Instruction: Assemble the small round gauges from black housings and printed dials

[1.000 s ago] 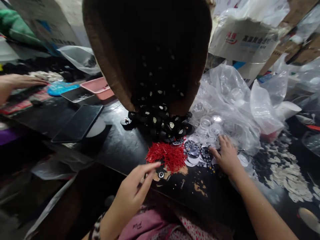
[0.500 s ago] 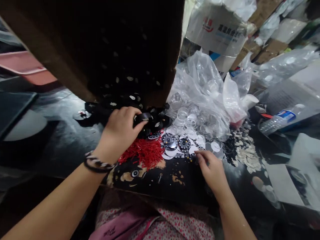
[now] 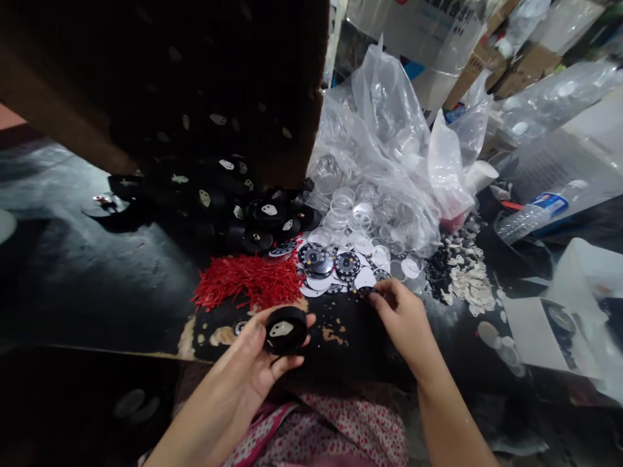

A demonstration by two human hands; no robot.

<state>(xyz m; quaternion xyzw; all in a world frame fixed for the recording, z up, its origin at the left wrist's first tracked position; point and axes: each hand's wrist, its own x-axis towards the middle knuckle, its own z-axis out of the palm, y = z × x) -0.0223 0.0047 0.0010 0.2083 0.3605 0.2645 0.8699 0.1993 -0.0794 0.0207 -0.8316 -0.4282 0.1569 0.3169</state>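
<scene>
My left hand (image 3: 253, 363) holds a round black disc part (image 3: 285, 330) with a pale plate on its face, just above the table's near edge. My right hand (image 3: 402, 318) pinches a small dark piece at the edge of a scatter of printed dial discs (image 3: 335, 266). A pile of similar black disc parts (image 3: 243, 214) spills from a brown cardboard box (image 3: 160, 78). Beside them lies a heap of thin red sticks (image 3: 248, 279). Clear round lenses (image 3: 360, 214) spill from a plastic bag (image 3: 389, 149).
The black table (image 3: 73, 272) has worn patches near its front edge. Small white and black chips (image 3: 467, 279) lie to the right, with a plastic bottle (image 3: 535, 217), a white box (image 3: 540, 337) and cartons behind.
My left hand took a black disc from the pile and drew it back toward me. My right hand stayed at the dial discs, fingers now pinched. The camera turned right.
</scene>
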